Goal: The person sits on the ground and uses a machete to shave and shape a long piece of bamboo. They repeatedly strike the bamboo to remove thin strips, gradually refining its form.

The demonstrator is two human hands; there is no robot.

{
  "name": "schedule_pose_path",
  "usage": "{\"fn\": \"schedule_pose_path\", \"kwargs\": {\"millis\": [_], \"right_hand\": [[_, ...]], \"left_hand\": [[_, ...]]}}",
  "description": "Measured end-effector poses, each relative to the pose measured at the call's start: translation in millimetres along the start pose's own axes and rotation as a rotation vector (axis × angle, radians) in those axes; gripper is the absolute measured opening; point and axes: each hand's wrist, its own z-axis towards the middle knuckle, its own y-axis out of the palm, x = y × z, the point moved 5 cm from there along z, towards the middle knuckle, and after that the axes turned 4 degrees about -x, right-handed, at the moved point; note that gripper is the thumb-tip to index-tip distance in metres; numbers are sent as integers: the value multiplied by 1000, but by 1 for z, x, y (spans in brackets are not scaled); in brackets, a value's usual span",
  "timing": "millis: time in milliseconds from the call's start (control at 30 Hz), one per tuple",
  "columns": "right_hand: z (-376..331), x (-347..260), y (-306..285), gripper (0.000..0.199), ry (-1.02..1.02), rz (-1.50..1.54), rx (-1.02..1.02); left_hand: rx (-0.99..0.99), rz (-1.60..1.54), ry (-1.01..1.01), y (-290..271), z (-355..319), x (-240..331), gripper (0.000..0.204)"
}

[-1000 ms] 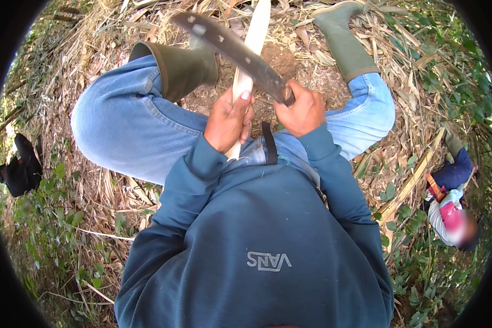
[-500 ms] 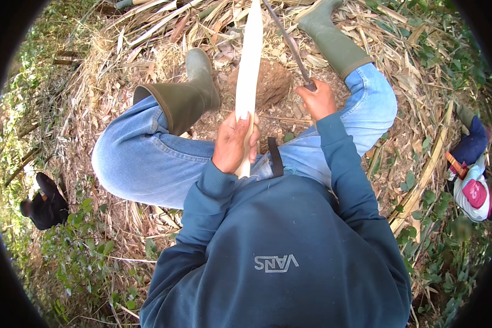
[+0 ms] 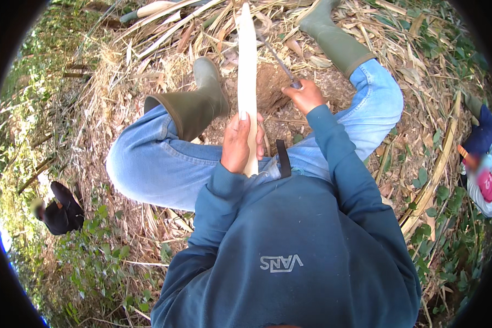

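Observation:
My left hand [image 3: 237, 143] is closed round the lower part of a long pale wooden strip [image 3: 247, 65], thumb lying along its face. The strip points away from me, narrowing to a tip at the far end, and its near end meets the waist of my jeans. In my right hand [image 3: 306, 97] is the dark handle of a machete [image 3: 281, 64]. Its thin dark blade slants away and to the left, the far part reaching close beside the strip. Whether blade and strip touch, I cannot tell.
My legs in green rubber boots [image 3: 209, 87] spread either side of a brown earth mound [image 3: 271, 87]. Dry stalks and leaves [image 3: 164, 38] cover the ground ahead. A long split stalk [image 3: 440, 158] lies at right. One person [image 3: 65, 210] is far left, another [image 3: 478, 164] far right.
My right hand and the machete have moved left, bringing the blade nearer the strip. The strip's far tip now shows lower in view. Both hands keep their hold.

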Motion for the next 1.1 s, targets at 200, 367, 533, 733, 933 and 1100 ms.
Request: {"fn": "schedule_pose_path", "kwargs": {"millis": [200,367,533,733,933,1100], "right_hand": [[24,7,18,41,-25,-90,-30],[15,-4,28,44,45,-278,-105],[13,-4,28,43,6,-294,-104],[12,-3,27,41,-23,-261,-87],[16,1,31,41,-45,-259,-102],[13,14,32,42,-76,-258,-21]], "left_hand": [[85,142,48,-10,3,-9,46],[88,148,41,-7,5,-12,44],[85,184,26,-5,4,-10,45],[72,190,30,-4,4,-10,45],[74,169,30,-6,3,-9,40],[70,181,30,-7,9,-18,32]]}}
